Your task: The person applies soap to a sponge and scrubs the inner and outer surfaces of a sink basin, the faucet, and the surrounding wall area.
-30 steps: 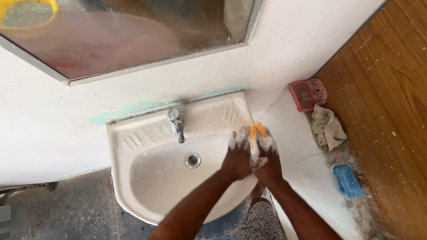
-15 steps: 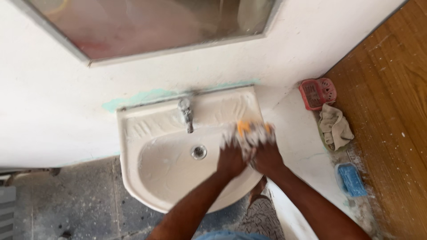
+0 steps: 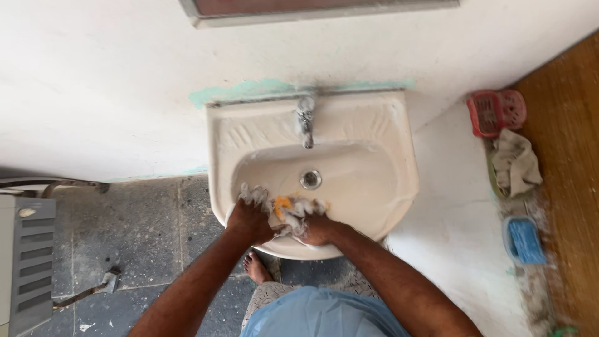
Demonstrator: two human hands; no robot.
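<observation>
Both my hands press an orange sponge [image 3: 282,205], covered in white foam, against the near left rim of a cream wash basin [image 3: 387,187]. My left hand [image 3: 249,218] is soapy and sits on the basin's front left edge beside the sponge. My right hand [image 3: 317,228] grips the sponge from the right. A metal tap [image 3: 305,122] stands at the basin's back and a drain [image 3: 310,179] lies in the middle of the bowl.
A white ledge [image 3: 455,212] to the right carries a red basket [image 3: 496,112], a crumpled beige cloth [image 3: 515,163] and a blue sponge in a clear holder [image 3: 524,240]. A wooden door is at far right, a grey appliance [image 3: 25,262] at left, my bare foot [image 3: 256,268] below.
My hands and the sponge moved from the basin's right rim to its near left rim. The view tilted down, so the mirror has almost left the frame.
</observation>
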